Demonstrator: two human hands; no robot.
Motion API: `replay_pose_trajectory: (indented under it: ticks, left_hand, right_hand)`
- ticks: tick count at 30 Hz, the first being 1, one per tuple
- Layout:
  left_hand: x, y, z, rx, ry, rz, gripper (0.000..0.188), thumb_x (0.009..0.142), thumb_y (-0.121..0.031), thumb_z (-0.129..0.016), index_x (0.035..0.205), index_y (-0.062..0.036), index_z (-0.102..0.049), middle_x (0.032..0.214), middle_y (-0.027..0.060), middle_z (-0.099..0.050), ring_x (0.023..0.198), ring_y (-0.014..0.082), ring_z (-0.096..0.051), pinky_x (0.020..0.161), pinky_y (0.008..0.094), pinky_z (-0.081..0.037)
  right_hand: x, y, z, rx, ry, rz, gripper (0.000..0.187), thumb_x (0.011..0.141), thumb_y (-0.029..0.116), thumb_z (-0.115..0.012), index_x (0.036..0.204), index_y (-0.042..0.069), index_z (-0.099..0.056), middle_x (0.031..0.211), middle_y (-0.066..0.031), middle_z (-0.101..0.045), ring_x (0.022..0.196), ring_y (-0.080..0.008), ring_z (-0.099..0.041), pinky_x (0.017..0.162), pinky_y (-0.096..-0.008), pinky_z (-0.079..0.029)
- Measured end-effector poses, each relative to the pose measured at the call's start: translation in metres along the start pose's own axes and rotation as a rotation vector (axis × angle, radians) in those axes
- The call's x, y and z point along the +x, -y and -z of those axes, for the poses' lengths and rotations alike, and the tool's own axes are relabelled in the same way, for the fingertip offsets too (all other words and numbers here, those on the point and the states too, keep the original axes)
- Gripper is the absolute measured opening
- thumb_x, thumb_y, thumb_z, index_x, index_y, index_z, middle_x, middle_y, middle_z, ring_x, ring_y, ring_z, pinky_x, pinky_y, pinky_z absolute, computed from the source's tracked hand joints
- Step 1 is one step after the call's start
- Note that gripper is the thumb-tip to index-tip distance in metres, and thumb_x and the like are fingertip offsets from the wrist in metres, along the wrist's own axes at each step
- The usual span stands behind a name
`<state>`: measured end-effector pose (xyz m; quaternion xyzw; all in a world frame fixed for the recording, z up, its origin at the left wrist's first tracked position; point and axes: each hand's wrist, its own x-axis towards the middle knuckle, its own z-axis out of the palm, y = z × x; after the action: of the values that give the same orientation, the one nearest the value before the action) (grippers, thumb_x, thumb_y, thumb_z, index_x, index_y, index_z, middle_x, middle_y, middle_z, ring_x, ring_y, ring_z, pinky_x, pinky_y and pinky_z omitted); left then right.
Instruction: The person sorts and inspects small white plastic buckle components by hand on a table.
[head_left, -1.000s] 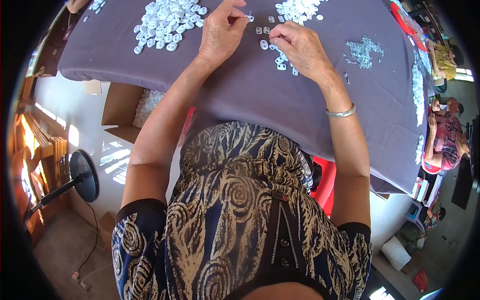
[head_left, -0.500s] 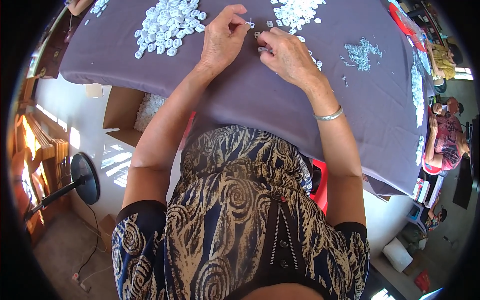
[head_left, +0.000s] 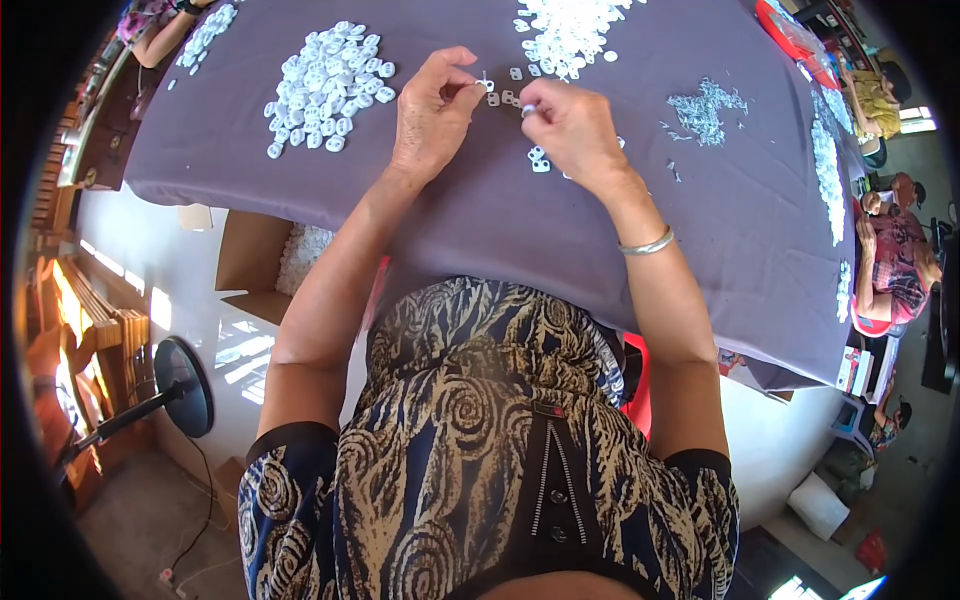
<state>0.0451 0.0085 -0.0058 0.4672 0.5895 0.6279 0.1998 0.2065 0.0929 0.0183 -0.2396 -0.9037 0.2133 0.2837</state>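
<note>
My left hand pinches a small white plastic piece with holes between thumb and forefinger, and a thin pin stands up from it. Close by on the right, my right hand is closed, its fingertips around a small whitish piece, partly hidden. Loose white pieces with holes lie on the cloth between the hands. A few more white pieces lie beside my right hand. Beyond it is a heap of small white pieces. Left of my left hand is a pile of white rounded pieces.
The table has a grey-purple cloth. A heap of small metal pins lies at the right, and a red tray at the far right. An open cardboard box stands below the left edge. Other people sit at the right.
The whole view has shifted slightly. My right hand has moved a little away and to the right, uncovering white pieces on the cloth. Both hands keep their pinch. More of another person's arm shows at upper left.
</note>
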Motion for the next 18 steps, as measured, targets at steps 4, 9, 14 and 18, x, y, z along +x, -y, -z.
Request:
replay_pose_trajectory:
  ticks: [4, 9, 14, 18]
  left_hand:
    - [-0.003, -0.012, -0.004, -0.104, 0.090, 0.094, 0.030, 0.082, -0.002, -0.063, 0.111, -0.0059, -0.053, 0.076, 0.0004, -0.059, 0.065, 0.0060, -0.052, 0.055, 0.0219, -0.047]
    - [-0.013, -0.021, -0.015, -0.166, 0.218, 0.130, 0.033, 0.083, -0.002, -0.063, 0.113, -0.0049, -0.051, 0.076, 0.0000, -0.058, 0.065, 0.0056, -0.052, 0.054, 0.0220, -0.047]
    - [-0.016, -0.026, -0.019, -0.155, 0.305, 0.145, 0.036, 0.083, -0.004, -0.062, 0.117, -0.0045, -0.048, 0.076, 0.0002, -0.057, 0.065, 0.0063, -0.052, 0.055, 0.0225, -0.046]
    - [-0.017, -0.026, -0.018, -0.147, 0.341, 0.150, 0.035, 0.083, -0.004, -0.062, 0.115, -0.0048, -0.047, 0.075, 0.0008, -0.057, 0.064, 0.0077, -0.052, 0.055, 0.0234, -0.045]
  right_hand:
    - [0.005, -0.013, 0.013, 0.653, 0.000, -0.349, 0.005, 0.083, 0.003, -0.060, 0.088, 0.002, -0.062, 0.075, 0.0005, -0.061, 0.064, -0.0037, -0.050, 0.056, -0.0189, -0.039]
    - [0.007, -0.012, 0.026, 0.834, 0.008, -0.378, 0.007, 0.083, 0.003, -0.061, 0.090, 0.002, -0.061, 0.078, -0.0003, -0.062, 0.067, -0.0043, -0.048, 0.059, -0.0187, -0.038]
    - [0.006, -0.018, 0.032, 0.618, 0.036, -0.315, 0.006, 0.084, 0.005, -0.063, 0.089, 0.002, -0.063, 0.080, 0.0014, -0.061, 0.068, -0.0035, -0.047, 0.060, -0.0193, -0.038]
    - [0.005, -0.018, 0.031, 0.481, 0.007, -0.304, 0.005, 0.084, 0.005, -0.063, 0.088, 0.001, -0.064, 0.080, 0.0016, -0.061, 0.068, -0.0037, -0.048, 0.059, -0.0186, -0.038]
